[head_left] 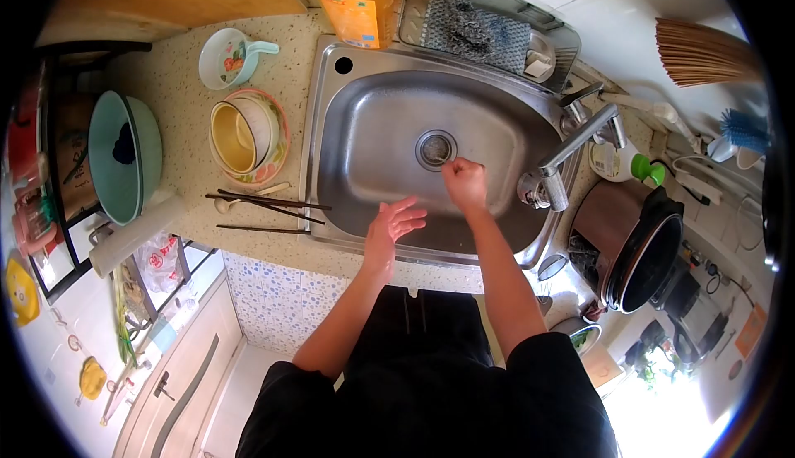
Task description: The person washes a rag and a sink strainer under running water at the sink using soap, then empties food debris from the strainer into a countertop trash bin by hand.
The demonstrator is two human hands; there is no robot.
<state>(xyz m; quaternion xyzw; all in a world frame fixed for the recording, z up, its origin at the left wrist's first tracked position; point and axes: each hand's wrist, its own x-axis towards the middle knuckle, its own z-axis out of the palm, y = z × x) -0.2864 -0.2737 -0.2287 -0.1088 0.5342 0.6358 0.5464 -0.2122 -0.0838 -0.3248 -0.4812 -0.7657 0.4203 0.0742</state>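
Observation:
My left hand (393, 230) is over the near rim of the steel sink (364, 118), palm turned inward, fingers apart, holding nothing. My right hand (465, 185) is curled into a fist above the basin, just nearer than the drain (436, 150); nothing shows in it. The faucet (546, 178) stands at the sink's right side. To the left, a stack of bowls (234, 137) sits on the counter beside chopsticks (273, 201) and a light-coloured spoon (248, 197), with some chopstick ends reaching over the sink's edge.
Behind the sink are an orange bottle (354, 7) and a rack (555, 31) holding a scouring pad (468, 27). A handled bowl (222, 59) and a green basin (145, 156) lie left. On the right stands a brown cooker (609, 218) near a green-topped container (611, 160).

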